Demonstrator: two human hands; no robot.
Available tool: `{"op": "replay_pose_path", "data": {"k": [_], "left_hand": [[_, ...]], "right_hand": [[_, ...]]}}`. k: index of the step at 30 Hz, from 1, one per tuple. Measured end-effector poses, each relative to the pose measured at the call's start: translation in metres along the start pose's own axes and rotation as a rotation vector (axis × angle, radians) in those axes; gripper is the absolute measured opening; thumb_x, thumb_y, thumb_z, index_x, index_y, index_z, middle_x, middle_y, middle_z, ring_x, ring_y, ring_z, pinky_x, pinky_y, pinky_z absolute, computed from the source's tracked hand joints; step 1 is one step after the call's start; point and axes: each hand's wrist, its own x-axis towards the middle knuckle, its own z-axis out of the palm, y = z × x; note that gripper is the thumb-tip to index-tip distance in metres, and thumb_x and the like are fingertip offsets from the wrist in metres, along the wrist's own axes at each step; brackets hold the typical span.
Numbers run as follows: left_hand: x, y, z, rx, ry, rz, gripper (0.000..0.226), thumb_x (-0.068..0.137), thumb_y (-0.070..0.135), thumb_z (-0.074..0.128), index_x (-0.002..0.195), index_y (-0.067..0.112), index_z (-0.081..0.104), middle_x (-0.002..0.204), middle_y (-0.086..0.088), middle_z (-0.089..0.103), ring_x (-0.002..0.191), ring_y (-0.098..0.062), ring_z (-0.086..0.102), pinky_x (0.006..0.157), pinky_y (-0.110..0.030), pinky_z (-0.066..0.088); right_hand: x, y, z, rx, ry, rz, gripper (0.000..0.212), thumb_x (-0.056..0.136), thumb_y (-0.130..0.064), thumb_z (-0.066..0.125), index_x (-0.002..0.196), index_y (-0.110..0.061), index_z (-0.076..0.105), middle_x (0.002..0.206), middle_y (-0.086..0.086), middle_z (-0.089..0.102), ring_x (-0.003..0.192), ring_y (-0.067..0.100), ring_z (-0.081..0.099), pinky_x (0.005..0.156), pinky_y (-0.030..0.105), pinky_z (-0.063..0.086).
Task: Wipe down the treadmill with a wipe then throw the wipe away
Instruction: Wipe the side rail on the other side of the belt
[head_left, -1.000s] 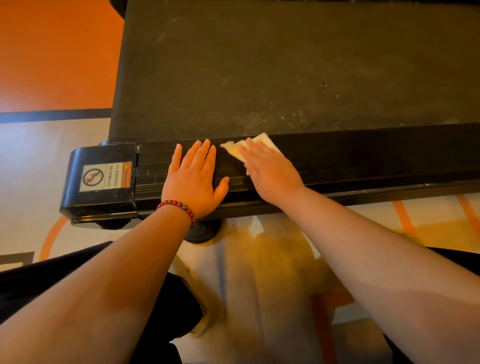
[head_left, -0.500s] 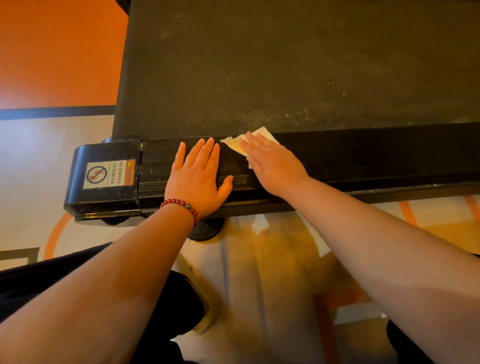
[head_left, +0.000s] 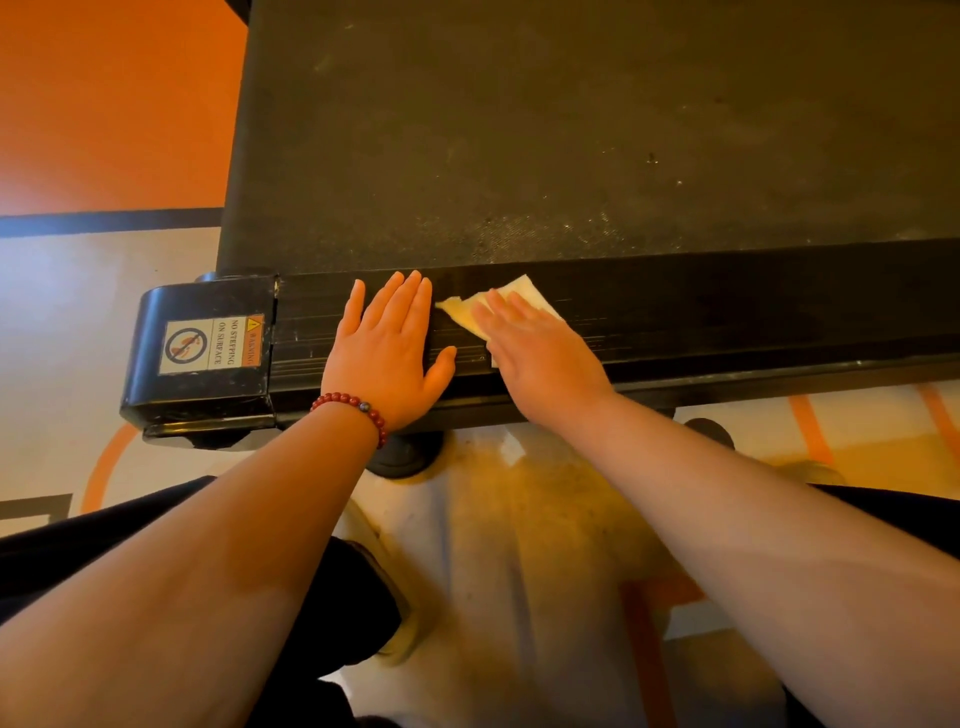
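The black treadmill (head_left: 571, 130) fills the upper view, its dusty belt above a ribbed side rail (head_left: 727, 312). My left hand (head_left: 387, 348) lies flat on the rail with fingers spread, holding nothing; a red bead bracelet circles its wrist. Just to its right my right hand (head_left: 540, 358) presses a pale yellowish wipe (head_left: 524, 293) flat against the rail. The wipe's corners stick out past the fingertips; the rest is hidden under the palm.
A black end cap (head_left: 208, 353) with a "no stepping on surface" warning label closes the rail's left end. Below it a round treadmill foot (head_left: 405, 457) rests on pale flooring with orange lines. My dark-clothed knees flank the lower view. Orange floor lies at upper left.
My right hand with the wipe has stayed close beside the left hand, shifting only slightly along the rail. The left hand has not moved on the rail.
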Motion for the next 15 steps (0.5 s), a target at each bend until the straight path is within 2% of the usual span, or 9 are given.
{"op": "replay_pose_path", "data": {"k": [5,8,11,13,15], "left_hand": [[-0.002,-0.003,-0.004,-0.015,-0.016,0.02,0.068,0.099,0.05,0.03,0.153,0.012,0.015,0.161,-0.007,0.012,0.149,-0.022,0.004,0.116,-0.039,-0.008],[-0.006,-0.011,-0.006,-0.009,-0.005,-0.022,0.068,0.099,0.05,0.03,0.153,0.011,0.016,0.161,-0.008,0.013,0.149,-0.024,0.006,0.117,-0.041,-0.005],[-0.012,-0.019,-0.002,0.006,-0.022,-0.061,0.068,0.099,0.051,0.027,0.153,0.011,0.015,0.161,-0.008,0.011,0.149,-0.025,0.006,0.118,-0.043,-0.002],[-0.013,-0.018,0.0,0.028,-0.029,-0.064,0.068,0.099,0.052,0.024,0.153,0.011,0.013,0.161,-0.007,0.01,0.149,-0.024,0.005,0.118,-0.043,-0.002],[-0.012,-0.017,0.002,0.055,-0.024,-0.069,0.069,0.099,0.052,0.021,0.153,0.012,0.012,0.162,-0.007,0.009,0.149,-0.023,0.003,0.118,-0.042,-0.004]], "right_hand": [[-0.021,0.004,0.004,-0.019,-0.004,-0.082,0.05,0.105,-0.023,0.03,0.153,-0.022,0.017,0.161,-0.002,0.015,0.149,0.015,0.009,0.12,0.034,0.016],[-0.015,0.013,-0.009,-0.001,0.027,0.092,0.05,0.105,-0.019,0.033,0.153,-0.022,0.02,0.161,-0.003,0.016,0.148,0.017,0.014,0.115,0.036,0.024],[-0.013,0.007,-0.008,-0.049,0.137,0.23,0.047,0.104,-0.019,0.035,0.15,-0.02,0.026,0.158,0.002,0.023,0.144,0.022,0.023,0.112,0.037,0.031],[-0.014,-0.01,-0.002,0.006,0.154,0.195,0.048,0.103,-0.021,0.036,0.15,-0.021,0.027,0.156,0.003,0.028,0.142,0.023,0.029,0.111,0.037,0.031],[-0.018,-0.028,0.008,0.032,0.097,0.072,0.049,0.104,-0.022,0.032,0.152,-0.023,0.024,0.159,0.001,0.023,0.146,0.021,0.021,0.116,0.035,0.022]]}}
